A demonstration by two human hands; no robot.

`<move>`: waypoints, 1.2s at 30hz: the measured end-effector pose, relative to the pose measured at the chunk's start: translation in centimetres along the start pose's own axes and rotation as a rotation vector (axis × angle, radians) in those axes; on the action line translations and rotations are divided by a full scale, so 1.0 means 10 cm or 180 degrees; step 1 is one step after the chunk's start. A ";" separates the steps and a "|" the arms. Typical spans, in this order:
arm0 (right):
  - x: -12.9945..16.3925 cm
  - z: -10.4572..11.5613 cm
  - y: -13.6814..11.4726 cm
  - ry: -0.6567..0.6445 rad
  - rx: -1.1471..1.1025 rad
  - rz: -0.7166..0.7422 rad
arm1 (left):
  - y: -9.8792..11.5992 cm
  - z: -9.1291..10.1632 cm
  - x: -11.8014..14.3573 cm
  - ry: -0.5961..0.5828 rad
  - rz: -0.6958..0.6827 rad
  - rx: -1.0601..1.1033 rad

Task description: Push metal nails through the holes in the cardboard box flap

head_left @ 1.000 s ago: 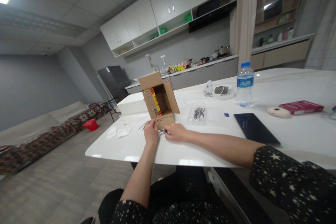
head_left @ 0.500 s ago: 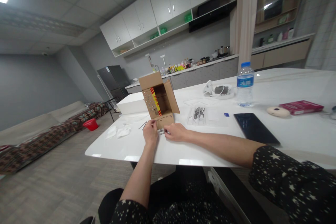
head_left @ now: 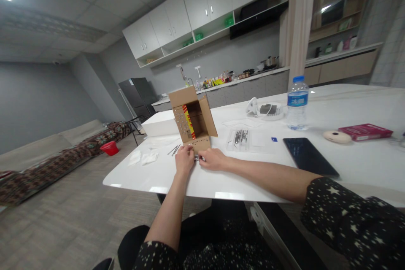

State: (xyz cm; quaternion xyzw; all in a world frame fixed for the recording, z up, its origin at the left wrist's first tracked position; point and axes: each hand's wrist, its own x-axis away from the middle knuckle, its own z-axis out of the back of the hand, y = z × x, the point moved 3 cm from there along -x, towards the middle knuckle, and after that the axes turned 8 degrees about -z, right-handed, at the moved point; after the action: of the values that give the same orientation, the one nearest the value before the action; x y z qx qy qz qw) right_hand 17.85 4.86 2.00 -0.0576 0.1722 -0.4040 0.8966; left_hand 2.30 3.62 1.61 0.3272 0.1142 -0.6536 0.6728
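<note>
An open cardboard box (head_left: 211, 119) stands tilted on the white table, with a red-and-yellow strip (head_left: 189, 121) on its side. Rows of small dark holes or dots mark its front flap (head_left: 202, 145), and pale studs dot the left flap. Against that front flap's left edge, my left hand (head_left: 184, 159) has its fingers bent together; what they hold is too small to make out. My right hand (head_left: 212, 159) is closed in a pinch just right of it, its fingertips over small metal pieces (head_left: 196, 157). Several thin dark rods (head_left: 174, 149) lie left of my left hand.
Right of the box is a clear case (head_left: 240, 139) of metal parts. Farther right are a tablet (head_left: 308, 156), a water bottle (head_left: 297, 103), a beige oval case (head_left: 337, 136) and a magenta box (head_left: 365, 131). White packets (head_left: 149, 158) lie left, near the table's edge.
My left hand has shifted slightly right toward my right hand, covering more of the metal pieces. More dark rods now show beside it. The right hand has barely moved.
</note>
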 end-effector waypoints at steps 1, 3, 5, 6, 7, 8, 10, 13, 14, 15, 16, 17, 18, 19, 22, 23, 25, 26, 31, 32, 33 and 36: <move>0.00 0.00 0.00 -0.0006 -0.0002 -0.0005 | 0.00 0.00 0.00 -0.0012 -0.0027 0.0055; 0.00 0.00 0.00 -0.0026 -0.0003 -0.0012 | 0.01 0.01 0.01 -0.0051 -0.0085 0.0155; 0.00 0.00 0.00 -0.0043 -0.0007 -0.0008 | 0.00 0.01 0.01 -0.0099 -0.0100 0.0210; 0.00 0.00 0.00 -0.0039 -0.0010 -0.0003 | 0.00 0.01 0.02 -0.0131 -0.0088 0.0220; 0.00 0.00 0.00 -0.0032 -0.0007 0.0001 | 0.00 0.01 0.02 -0.0171 -0.0068 0.0217; 0.00 0.00 0.00 -0.0024 -0.0001 0.0004 | 0.01 0.01 0.03 -0.0220 -0.0041 0.0201; 0.00 0.00 0.00 -0.0015 0.0013 0.0003 | 0.02 0.01 0.03 -0.0342 0.0004 0.0150; 0.00 0.00 0.00 -0.0021 0.0027 0.0012 | 0.07 0.01 0.05 -0.0526 0.0002 0.0057; 0.00 0.00 -0.01 -0.0024 0.0031 0.0014 | 0.09 0.01 0.05 -0.0582 -0.0007 0.0034; 0.00 0.00 -0.01 -0.0027 0.0033 0.0017 | 0.10 0.01 0.06 -0.0625 -0.0010 0.0015; 0.00 0.00 -0.01 -0.0027 0.0033 0.0019 | 0.11 0.01 0.06 -0.0664 -0.0003 0.0002; 0.00 0.00 -0.01 -0.0022 0.0029 0.0021 | 0.12 0.01 0.06 -0.0697 0.0010 -0.0010; 0.00 0.00 -0.01 -0.0013 0.0021 0.0024 | 0.12 0.01 0.06 -0.0720 0.0028 -0.0024; 0.00 0.00 -0.01 -0.0002 0.0014 0.0019 | 0.12 0.01 0.06 -0.0735 0.0050 -0.0043; 0.00 -0.01 0.00 -0.0005 0.0005 0.0004 | 0.12 0.00 0.06 -0.0772 0.0105 -0.0122; 0.00 -0.01 0.00 -0.0022 0.0006 -0.0001 | 0.11 0.00 0.06 -0.0777 0.0120 -0.0151; -0.01 -0.01 0.00 -0.0036 0.0008 -0.0011 | 0.11 -0.01 0.06 -0.0789 0.0142 -0.0201; -0.01 -0.01 0.00 -0.0028 0.0006 -0.0005 | 0.11 -0.01 0.06 -0.0793 0.0147 -0.0221; 0.00 -0.01 0.00 -0.0004 0.0020 0.0019 | 0.11 -0.01 0.06 -0.0769 0.0138 -0.0203; 0.00 -0.01 -0.01 -0.0010 0.0028 0.0004 | 0.11 0.00 0.07 -0.0743 0.0142 -0.0185; 0.01 0.00 -0.01 -0.0016 0.0035 -0.0006 | 0.11 0.00 0.07 -0.0714 0.0145 -0.0164; 0.01 0.01 -0.01 -0.0025 0.0035 -0.0022 | 0.11 0.02 0.07 -0.0642 0.0160 -0.0093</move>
State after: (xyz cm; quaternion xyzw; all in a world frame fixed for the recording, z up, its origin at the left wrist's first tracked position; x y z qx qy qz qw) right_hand 17.87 4.68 2.05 -0.0549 0.1663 -0.4078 0.8961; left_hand 3.35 2.88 1.63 0.2526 0.0472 -0.6645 0.7017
